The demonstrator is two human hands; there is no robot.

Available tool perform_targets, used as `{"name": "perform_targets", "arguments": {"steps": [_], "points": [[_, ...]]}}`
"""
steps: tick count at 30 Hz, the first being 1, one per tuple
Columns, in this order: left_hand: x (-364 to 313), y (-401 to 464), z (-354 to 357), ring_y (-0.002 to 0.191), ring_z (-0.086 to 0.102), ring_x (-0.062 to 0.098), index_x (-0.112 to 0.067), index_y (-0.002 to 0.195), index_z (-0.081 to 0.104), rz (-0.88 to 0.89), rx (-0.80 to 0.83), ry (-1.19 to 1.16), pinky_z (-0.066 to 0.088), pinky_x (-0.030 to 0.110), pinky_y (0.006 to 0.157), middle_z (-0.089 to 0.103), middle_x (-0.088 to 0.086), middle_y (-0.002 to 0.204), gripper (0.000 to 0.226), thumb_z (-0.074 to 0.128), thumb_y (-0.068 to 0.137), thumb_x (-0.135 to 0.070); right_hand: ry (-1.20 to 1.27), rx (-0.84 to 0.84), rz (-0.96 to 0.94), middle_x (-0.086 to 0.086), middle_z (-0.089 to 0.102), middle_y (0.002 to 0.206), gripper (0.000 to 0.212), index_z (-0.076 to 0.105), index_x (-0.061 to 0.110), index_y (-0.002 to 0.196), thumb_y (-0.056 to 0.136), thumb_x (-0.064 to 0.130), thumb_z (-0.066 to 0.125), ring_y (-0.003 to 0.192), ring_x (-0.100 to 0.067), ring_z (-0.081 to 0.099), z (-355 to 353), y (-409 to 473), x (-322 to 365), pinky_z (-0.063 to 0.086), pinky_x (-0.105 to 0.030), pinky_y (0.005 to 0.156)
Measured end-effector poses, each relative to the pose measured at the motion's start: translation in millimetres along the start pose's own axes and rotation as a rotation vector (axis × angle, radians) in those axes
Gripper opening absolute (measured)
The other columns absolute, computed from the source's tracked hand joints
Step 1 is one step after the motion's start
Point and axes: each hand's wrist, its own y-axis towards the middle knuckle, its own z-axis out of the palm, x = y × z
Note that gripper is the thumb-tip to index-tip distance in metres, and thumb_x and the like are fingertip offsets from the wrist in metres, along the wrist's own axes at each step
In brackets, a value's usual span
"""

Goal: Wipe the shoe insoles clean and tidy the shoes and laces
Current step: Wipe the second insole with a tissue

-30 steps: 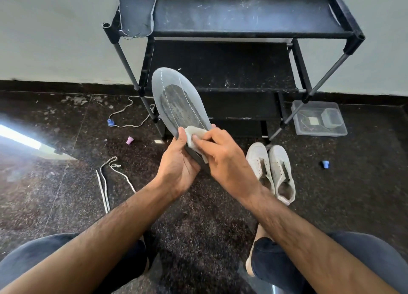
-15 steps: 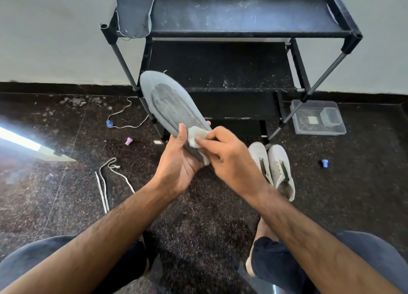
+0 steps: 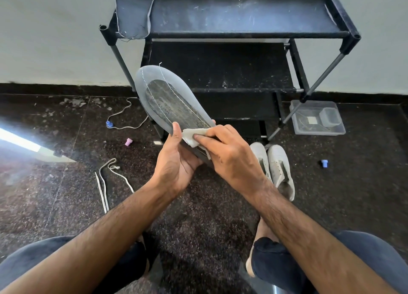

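A grey insole (image 3: 167, 97) with a dark worn patch is held up in front of me, toe end pointing away and left. My left hand (image 3: 176, 161) grips its heel end from below, thumb on the edge. My right hand (image 3: 229, 154) pinches a small white cloth (image 3: 194, 136) against the insole's heel area. A second grey insole (image 3: 134, 11) lies over the left corner of the black rack's top shelf. Two white shoes (image 3: 273, 168) stand side by side on the floor, partly behind my right wrist. White laces (image 3: 106, 183) lie on the floor at the left.
A black shoe rack (image 3: 242, 29) stands against the wall ahead. A clear plastic box (image 3: 318, 119) sits by its right leg. A cord with a blue cap (image 3: 109, 124), a pink cap (image 3: 128, 142) and a blue cap (image 3: 324, 163) lie on the dark floor. My knees fill the bottom corners.
The insole has swung slightly, its toe shifting left then back toward the centre. My right hand with the cloth has slid along the heel area and its fingers now lie flatter on it.
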Motion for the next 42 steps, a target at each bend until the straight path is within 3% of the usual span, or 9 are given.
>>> {"name": "perform_targets", "arguments": {"steps": [7,9,13,18,22,28,34,38,42], "points": [[1.5,0.4,-3.1,0.13,0.057,0.04,-0.012,0.148,0.035,0.055,-0.001,-0.003,0.049,0.068,0.098,0.059,0.021,0.141,0.051,0.029,0.108,-0.043,0.003,-0.109,0.29,-0.008,0.063,0.097,0.019,0.074,0.0,0.114,0.096,0.003,0.068,0.085,-0.022,0.062,-19.8,4.1,-34.4,0.058,-0.035,0.069],[0.6,1.6,-3.1,0.127,0.061,0.039,-0.014,0.145,0.039,0.049,-0.026,-0.011,0.052,0.067,0.093,0.063,0.018,0.137,0.048,0.028,0.108,-0.043,0.053,-0.124,0.245,-0.009,0.063,0.099,0.021,0.073,-0.001,0.116,0.096,0.002,0.066,0.087,-0.021,0.062,-23.2,5.6,-25.6,0.057,-0.031,0.07],[0.0,1.9,-3.4,0.121,0.065,0.036,-0.017,0.147,0.039,0.025,-0.039,-0.04,0.059,0.059,0.084,0.064,0.02,0.135,0.05,0.026,0.108,-0.046,0.03,0.093,-0.003,-0.012,0.062,0.101,0.025,0.07,-0.004,0.122,0.099,0.003,0.061,0.088,-0.024,0.057,-8.2,-1.7,5.5,0.054,-0.034,0.077],[-3.3,1.1,-3.6,0.127,0.06,0.04,-0.014,0.147,0.037,0.049,-0.015,-0.022,0.05,0.07,0.093,0.06,0.021,0.14,0.05,0.025,0.108,-0.045,-0.057,0.035,0.104,-0.009,0.059,0.094,0.019,0.072,-0.002,0.115,0.099,0.001,0.062,0.084,-0.024,0.054,-8.2,-0.2,-21.6,0.053,-0.04,0.071],[-4.5,2.2,-1.4,0.124,0.063,0.037,-0.017,0.142,0.04,0.063,-0.009,0.007,0.053,0.067,0.091,0.066,0.017,0.133,0.047,0.023,0.108,-0.045,0.007,-0.074,0.229,-0.008,0.059,0.096,0.021,0.073,0.001,0.117,0.098,0.004,0.064,0.085,-0.023,0.06,-21.4,-0.9,-28.5,0.056,-0.036,0.069],[-5.3,2.5,-5.8,0.125,0.061,0.042,-0.017,0.149,0.035,0.024,-0.01,-0.046,0.054,0.065,0.092,0.06,0.023,0.139,0.054,0.023,0.107,-0.049,0.018,0.112,-0.031,-0.013,0.061,0.103,0.029,0.069,-0.004,0.124,0.096,0.001,0.065,0.091,-0.025,0.058,-7.3,-5.3,3.6,0.055,-0.034,0.08],[-6.0,3.3,-5.2,0.127,0.06,0.039,-0.013,0.148,0.033,0.051,-0.002,0.004,0.051,0.069,0.092,0.061,0.02,0.14,0.054,0.023,0.107,-0.047,-0.031,-0.024,0.213,-0.007,0.059,0.095,0.018,0.074,0.0,0.112,0.095,0.001,0.067,0.086,-0.022,0.059,-14.6,-3.4,-29.0,0.056,-0.037,0.072],[-6.5,5.2,-6.5,0.131,0.057,0.038,-0.014,0.15,0.032,0.062,0.022,0.013,0.047,0.071,0.098,0.058,0.018,0.144,0.059,0.022,0.106,-0.052,0.052,-0.01,0.165,-0.007,0.061,0.1,0.02,0.074,0.0,0.114,0.095,0.004,0.068,0.091,-0.021,0.06,-15.2,-1.7,-11.7,0.056,-0.03,0.077],[-3.1,4.3,-6.0,0.135,0.054,0.032,-0.008,0.152,0.037,0.043,0.048,0.068,0.053,0.052,0.101,0.055,0.016,0.147,0.06,0.032,0.107,-0.047,0.093,0.042,0.145,-0.006,0.061,0.103,0.024,0.072,0.001,0.12,0.097,0.005,0.066,0.095,-0.02,0.06,-3.6,-2.4,0.3,0.056,-0.034,0.081]]}}
